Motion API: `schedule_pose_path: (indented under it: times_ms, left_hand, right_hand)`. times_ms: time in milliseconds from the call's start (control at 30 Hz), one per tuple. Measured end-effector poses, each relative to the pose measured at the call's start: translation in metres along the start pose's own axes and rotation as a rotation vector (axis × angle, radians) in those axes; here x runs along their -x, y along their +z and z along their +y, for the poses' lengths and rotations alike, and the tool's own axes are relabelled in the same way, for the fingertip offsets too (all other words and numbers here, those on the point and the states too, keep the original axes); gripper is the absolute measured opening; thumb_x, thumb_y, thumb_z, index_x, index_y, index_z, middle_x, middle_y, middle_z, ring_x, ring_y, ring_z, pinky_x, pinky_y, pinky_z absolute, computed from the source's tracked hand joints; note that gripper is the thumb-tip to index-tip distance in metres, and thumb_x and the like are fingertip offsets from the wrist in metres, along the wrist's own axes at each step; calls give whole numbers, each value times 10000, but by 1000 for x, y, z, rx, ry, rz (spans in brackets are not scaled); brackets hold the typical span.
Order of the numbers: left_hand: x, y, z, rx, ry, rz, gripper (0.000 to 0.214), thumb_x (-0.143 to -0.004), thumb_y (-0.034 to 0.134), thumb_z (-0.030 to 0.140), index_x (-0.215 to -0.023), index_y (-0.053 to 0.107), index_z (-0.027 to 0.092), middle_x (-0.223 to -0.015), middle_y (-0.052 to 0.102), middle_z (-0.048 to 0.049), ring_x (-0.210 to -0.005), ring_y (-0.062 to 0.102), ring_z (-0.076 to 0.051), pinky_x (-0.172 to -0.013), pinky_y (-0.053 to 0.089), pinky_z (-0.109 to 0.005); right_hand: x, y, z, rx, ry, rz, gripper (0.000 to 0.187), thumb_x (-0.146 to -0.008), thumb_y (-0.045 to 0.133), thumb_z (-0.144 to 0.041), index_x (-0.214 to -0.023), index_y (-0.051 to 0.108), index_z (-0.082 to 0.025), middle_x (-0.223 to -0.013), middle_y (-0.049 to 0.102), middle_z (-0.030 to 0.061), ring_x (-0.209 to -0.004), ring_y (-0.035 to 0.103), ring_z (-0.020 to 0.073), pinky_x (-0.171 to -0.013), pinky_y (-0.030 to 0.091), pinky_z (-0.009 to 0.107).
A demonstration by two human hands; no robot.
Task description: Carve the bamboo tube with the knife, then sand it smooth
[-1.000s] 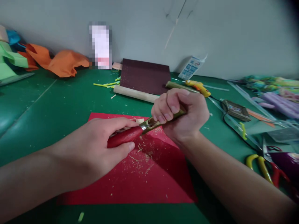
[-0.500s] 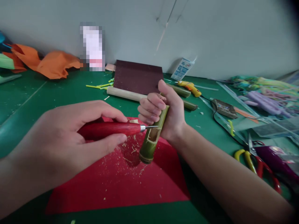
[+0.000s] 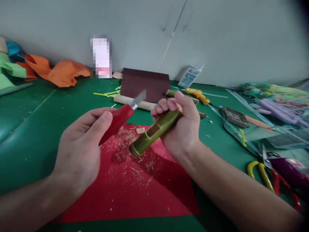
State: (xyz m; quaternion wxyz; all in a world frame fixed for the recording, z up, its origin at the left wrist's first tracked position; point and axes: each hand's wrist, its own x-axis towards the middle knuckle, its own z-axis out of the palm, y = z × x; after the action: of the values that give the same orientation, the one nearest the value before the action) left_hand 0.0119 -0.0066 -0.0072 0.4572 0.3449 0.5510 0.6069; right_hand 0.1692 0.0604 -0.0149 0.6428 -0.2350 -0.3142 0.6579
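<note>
My right hand (image 3: 180,125) is wrapped round a green bamboo stick (image 3: 152,133) that slants down to the left, with a rectangular hole cut in its side. My left hand (image 3: 80,148) grips a red-handled carving knife (image 3: 119,118); its short blade points up and right, away from the bamboo. Both hover over a red sheet (image 3: 135,190) scattered with wood shavings on the green mat (image 3: 41,122).
A dark brown board (image 3: 145,84), a pale wooden dowel (image 3: 123,100), another bamboo piece (image 3: 170,93) and a yellow glue gun (image 3: 199,96) lie behind. Orange paper (image 3: 60,72) sits far left. Scissors and pliers (image 3: 270,174) lie right, near plastic bags.
The knife has come out of the bamboo's hole and swung up to the left. My right hand has tilted the bamboo from nearly upright to slanting, hole facing up.
</note>
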Motion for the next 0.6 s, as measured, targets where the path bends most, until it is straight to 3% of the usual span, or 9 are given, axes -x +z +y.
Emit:
schedule_pose_path:
  times_ms: [133,400,500,600]
  left_hand:
    - [-3,6,-17,167,-126,7,238,-827,557,385,-971,589,198,-945,654,-37,-896,624,-168,-772,542,-288]
    - [12,19,-24,258,-367,-1,254,-809,558,426,-947,572,214,-851,611,-17,-681,579,-103,-603,507,-214]
    - [8,17,-20,281,-379,38,271,-781,582,457,-896,552,214,-731,570,14,-577,534,-88,-523,476,-204]
    - [-6,11,-15,288,-263,40,270,-776,590,461,-857,528,211,-681,531,31,-518,491,-72,-471,447,-191]
  right_hand:
    - [15,15,2,159,-78,-36,296,-748,582,-312,-525,418,-207,-751,451,-4,-732,494,130,-807,443,308]
    - [39,30,6,233,-196,-106,187,-762,582,-273,-602,499,-222,-933,464,4,-884,513,160,-911,407,349]
    - [44,31,8,308,-191,-151,168,-777,584,-270,-629,514,-232,-939,487,4,-893,511,171,-887,414,355]
    - [48,29,7,450,-213,-216,107,-810,569,-293,-718,553,-240,-986,512,18,-896,516,177,-850,421,349]
